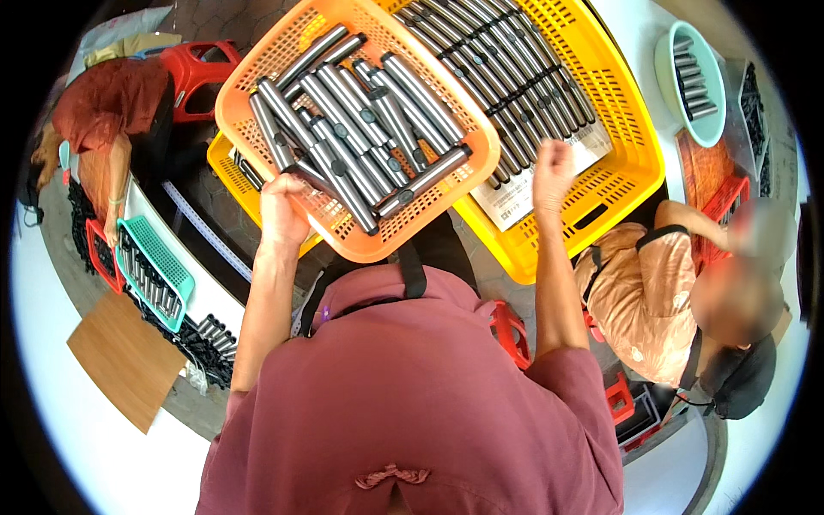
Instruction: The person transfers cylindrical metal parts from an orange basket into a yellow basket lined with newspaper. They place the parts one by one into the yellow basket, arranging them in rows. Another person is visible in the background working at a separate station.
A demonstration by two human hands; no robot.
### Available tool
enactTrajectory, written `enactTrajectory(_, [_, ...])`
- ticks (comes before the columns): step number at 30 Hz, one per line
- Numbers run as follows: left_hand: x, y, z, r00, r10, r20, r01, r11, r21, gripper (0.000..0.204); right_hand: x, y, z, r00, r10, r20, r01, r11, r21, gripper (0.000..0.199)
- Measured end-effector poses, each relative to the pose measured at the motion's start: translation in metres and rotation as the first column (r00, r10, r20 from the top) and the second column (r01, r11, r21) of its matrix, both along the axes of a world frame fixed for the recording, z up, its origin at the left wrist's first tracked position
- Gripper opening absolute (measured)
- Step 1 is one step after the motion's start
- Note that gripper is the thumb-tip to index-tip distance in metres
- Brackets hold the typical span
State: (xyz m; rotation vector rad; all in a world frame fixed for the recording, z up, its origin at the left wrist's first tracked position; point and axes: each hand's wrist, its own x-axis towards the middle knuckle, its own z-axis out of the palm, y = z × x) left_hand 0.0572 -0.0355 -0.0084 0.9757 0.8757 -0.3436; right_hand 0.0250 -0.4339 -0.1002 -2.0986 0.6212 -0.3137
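My left hand (286, 210) is closed on the near left rim of an orange plastic basket (367, 249). Loose silver tubes with black ends (343, 133) lie at mixed angles inside it. The basket overlaps the left part of a larger yellow crate (639, 146). In that crate, similar silver tubes (506, 73) lie in neat rows, with printed paper (511, 202) showing under them. My right hand (554, 172) is over the crate's near right part, beside the ends of the rows. Its fingers are curled in, and whatever they may hold is hidden.
Another yellow basket (225, 167) shows partly beneath the orange one. At left, a person in dark red (112, 112) reaches toward a teal basket of tubes (154, 270). A person in a patterned top (648, 300) sits close at right, below a pale green tub of tubes (661, 81).
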Motion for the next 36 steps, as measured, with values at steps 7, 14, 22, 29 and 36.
enactTrajectory(7, [0.006, -0.017, 0.014, 0.998, 0.023, 0.052, -0.022, 1.0, -0.014, 0.021, 0.095, 0.108, 0.167, 0.628, 0.757, 0.18, -0.702, 0.651, -0.289, 0.023])
enactTrajectory(14, [0.009, -0.018, 0.015, 0.995, -0.035, 0.092, 0.041, 0.997, -0.064, 0.033, 0.142, 0.146, 0.142, 0.292, 0.917, -0.27, -0.943, 0.229, -0.242, 0.022])
enactTrajectory(22, [0.007, -0.009, 0.005, 0.998, -0.041, 0.041, 0.043, 0.997, -0.059, 0.014, 0.116, 0.085, 0.165, 0.456, 0.886, 0.087, -0.865, 0.464, -0.193, 0.027])
enactTrajectory(29, [0.006, -0.01, 0.011, 0.999, -0.048, 0.025, 0.048, 0.999, -0.019, 0.021, 0.045, -0.036, 0.19, 0.898, 0.169, 0.407, -0.382, 0.758, 0.528, 0.022])
enactTrajectory(36, [0.008, -0.007, 0.01, 0.999, -0.032, 0.016, 0.031, 0.999, 0.021, 0.02, -0.034, -0.064, 0.088, 0.98, -0.132, -0.146, 0.19, 0.831, 0.523, 0.016])
